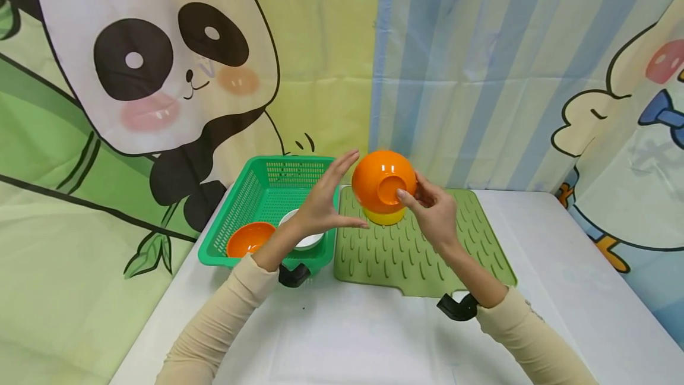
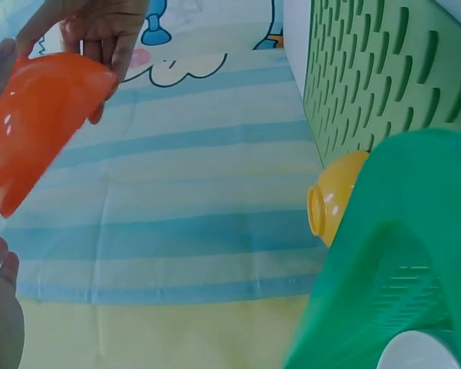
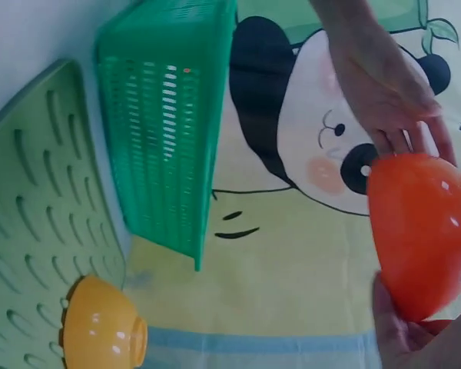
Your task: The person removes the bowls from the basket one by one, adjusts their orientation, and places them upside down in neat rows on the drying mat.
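My right hand (image 1: pixel 439 215) grips an orange bowl (image 1: pixel 383 180) by its side, thumb on the base and fingers behind the rim. The bowl is raised above the green mat, with its base facing me. To its left my left hand (image 1: pixel 323 204) is spread, thumb and fingers extended and apart from the bowl in the head view. Below the orange bowl, a yellow bowl (image 3: pixel 104 327) rests upside down on the ridged mat (image 1: pixel 369 254); the raised bowl partly hides it in the head view.
A green basket (image 1: pixel 214 248) stands left of the mat. Inside it are another orange bowl (image 1: pixel 251 237) and a white bowl (image 1: pixel 309 243), partly covered by my left hand and wrist. A printed curtain (image 1: pixel 326 46) hangs behind the white table (image 1: pixel 342 337).
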A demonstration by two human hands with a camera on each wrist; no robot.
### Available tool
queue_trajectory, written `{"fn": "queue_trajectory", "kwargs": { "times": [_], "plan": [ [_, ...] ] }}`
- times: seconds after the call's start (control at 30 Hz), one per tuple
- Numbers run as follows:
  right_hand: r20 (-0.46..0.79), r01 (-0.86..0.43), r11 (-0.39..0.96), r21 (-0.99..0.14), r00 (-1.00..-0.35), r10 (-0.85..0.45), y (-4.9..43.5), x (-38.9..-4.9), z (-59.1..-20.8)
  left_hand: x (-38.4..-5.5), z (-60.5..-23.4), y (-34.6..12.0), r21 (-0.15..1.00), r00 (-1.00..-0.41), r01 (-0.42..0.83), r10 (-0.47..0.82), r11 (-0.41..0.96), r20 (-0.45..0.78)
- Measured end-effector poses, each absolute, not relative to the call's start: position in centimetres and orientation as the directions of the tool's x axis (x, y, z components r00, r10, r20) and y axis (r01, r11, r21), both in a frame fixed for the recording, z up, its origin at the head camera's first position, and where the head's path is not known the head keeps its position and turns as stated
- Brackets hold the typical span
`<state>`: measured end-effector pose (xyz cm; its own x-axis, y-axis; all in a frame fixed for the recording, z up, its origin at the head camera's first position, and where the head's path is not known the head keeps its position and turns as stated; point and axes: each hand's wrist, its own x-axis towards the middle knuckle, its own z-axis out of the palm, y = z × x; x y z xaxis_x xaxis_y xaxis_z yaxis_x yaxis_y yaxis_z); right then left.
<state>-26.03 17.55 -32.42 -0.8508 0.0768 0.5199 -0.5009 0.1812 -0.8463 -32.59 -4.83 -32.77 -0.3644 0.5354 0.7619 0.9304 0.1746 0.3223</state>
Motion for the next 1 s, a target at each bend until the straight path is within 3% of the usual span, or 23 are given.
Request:
{"fn": "queue_trajectory", "kwargs": {
  "times": [0.17,0.43,0.7,1.0],
  "plan": [
    [0.276,-0.275,0.156,-0.949,-0.961,-0.010,18.2,-26.9,-32.9,-32.3,-33.2,-4.8,0.338,-0.372,0.926,0.564,0.169,0.737],
    [0.048,-0.067,0.273,-0.960,-0.996,-0.077,18.6,-27.1,-32.3,-31.8,-34.3,-4.8,0.433,-0.427,0.889,0.610,0.148,0.668],
    [-0.030,-0.008,0.309,-0.951,-0.993,-0.115,18.8,-27.1,-31.8,-31.4,-35.0,-4.5,0.547,-0.510,0.821,0.643,0.165,0.572],
    [-0.058,0.006,0.381,-0.925,-0.990,-0.126,18.6,-27.0,-31.1,-29.1,-33.4,-4.5,0.635,-0.490,0.772,0.676,0.042,0.551]
  ]
}}
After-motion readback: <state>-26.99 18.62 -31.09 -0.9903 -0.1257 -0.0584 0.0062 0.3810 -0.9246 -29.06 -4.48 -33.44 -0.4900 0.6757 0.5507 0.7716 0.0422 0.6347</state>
